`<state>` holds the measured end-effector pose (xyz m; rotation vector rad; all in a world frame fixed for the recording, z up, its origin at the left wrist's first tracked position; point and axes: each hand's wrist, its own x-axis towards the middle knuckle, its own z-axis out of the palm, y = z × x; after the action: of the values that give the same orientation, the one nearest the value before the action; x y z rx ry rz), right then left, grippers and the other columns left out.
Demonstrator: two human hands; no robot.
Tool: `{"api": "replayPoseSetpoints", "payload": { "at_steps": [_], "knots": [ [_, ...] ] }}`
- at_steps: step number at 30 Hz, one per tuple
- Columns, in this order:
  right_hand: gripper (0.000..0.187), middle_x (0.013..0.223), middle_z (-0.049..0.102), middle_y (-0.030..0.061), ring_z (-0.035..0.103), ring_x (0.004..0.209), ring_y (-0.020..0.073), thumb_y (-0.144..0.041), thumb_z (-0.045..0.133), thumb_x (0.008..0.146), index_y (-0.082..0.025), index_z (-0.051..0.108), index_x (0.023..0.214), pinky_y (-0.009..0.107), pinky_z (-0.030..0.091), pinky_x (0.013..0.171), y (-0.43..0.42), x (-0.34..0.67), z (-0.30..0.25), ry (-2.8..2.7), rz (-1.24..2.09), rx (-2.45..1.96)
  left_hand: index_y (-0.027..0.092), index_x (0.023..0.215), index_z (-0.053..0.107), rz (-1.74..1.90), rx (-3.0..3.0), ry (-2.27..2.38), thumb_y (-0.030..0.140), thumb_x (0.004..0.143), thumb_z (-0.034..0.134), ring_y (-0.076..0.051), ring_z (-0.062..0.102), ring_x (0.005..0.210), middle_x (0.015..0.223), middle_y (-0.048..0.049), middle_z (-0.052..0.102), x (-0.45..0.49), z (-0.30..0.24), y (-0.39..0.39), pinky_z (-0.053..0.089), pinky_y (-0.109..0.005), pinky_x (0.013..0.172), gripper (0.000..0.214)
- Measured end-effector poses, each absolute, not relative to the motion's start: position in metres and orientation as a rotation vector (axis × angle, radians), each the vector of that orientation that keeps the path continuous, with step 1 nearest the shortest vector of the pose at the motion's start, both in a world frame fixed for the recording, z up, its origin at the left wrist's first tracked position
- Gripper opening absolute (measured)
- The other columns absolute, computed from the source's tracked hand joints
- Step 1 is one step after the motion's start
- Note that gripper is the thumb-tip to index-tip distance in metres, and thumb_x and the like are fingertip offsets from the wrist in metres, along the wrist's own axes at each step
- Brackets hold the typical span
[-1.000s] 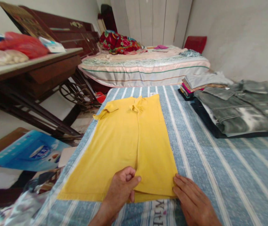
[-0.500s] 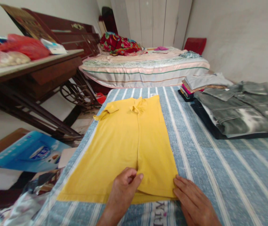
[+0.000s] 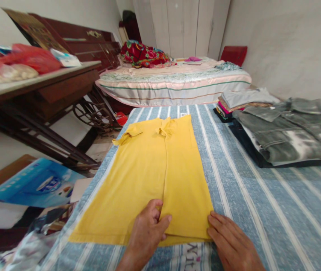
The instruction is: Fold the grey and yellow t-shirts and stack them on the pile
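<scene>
A yellow shirt [image 3: 138,169] is spread on a blue-and-white striped cloth. Its right side is folded over toward the middle, and the edge of this flap runs down its length. At the lower end of that edge, my left hand [image 3: 147,229] holds the fabric between thumb and fingers, some of which are hidden. My right hand [image 3: 230,239] lies with extended fingers on the shirt's lower right corner. A short sleeve [image 3: 128,135] sticks out at the upper left, and the bunched collar [image 3: 166,128] is near the top.
Folded grey-green denim clothing [image 3: 292,131] lies on the striped cloth [image 3: 236,203] at right, beside a stack of folded clothes [image 3: 245,99]. A sewing machine table [image 3: 64,79] stands at left above a blue box [image 3: 39,182]. Behind is a bed [image 3: 174,84].
The flap's lower edge lies flatter now and has shifted slightly left near the hem. My left hand has moved only a little; the right hand stays at the corner.
</scene>
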<state>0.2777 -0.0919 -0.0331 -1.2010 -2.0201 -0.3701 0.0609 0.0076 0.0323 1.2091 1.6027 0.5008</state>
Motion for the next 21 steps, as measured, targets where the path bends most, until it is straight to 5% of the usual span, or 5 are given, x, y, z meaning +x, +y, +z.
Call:
{"api": "replayPoseSetpoints", "payload": {
  "at_steps": [9,21],
  "knots": [
    [0.031,0.099,0.070,0.0094,0.058,0.110,0.0206,-0.005,0.037,0.086,-0.014,0.066,0.093,0.034,0.049,0.094,-0.090,0.277,-0.031,-2.055,-0.427,-1.187,0.020,0.103,0.048,0.450,1.267,1.601,0.036,0.071,0.055,-0.009,0.045,0.030,0.049,0.0113,0.044,0.053,0.028,0.009,0.030,-0.019,0.033,0.036],
    [0.035,0.095,0.071,0.0077,0.060,0.107,0.0194,-0.003,0.034,0.085,-0.015,0.065,0.092,0.032,0.050,0.089,-0.089,0.276,-0.031,-2.072,-0.466,-1.234,0.016,0.118,0.050,0.333,1.676,1.727,0.028,0.074,0.052,-0.015,0.051,0.051,0.048,0.0080,0.045,0.046,0.025,0.011,0.033,-0.023,0.054,0.046]
  ]
}}
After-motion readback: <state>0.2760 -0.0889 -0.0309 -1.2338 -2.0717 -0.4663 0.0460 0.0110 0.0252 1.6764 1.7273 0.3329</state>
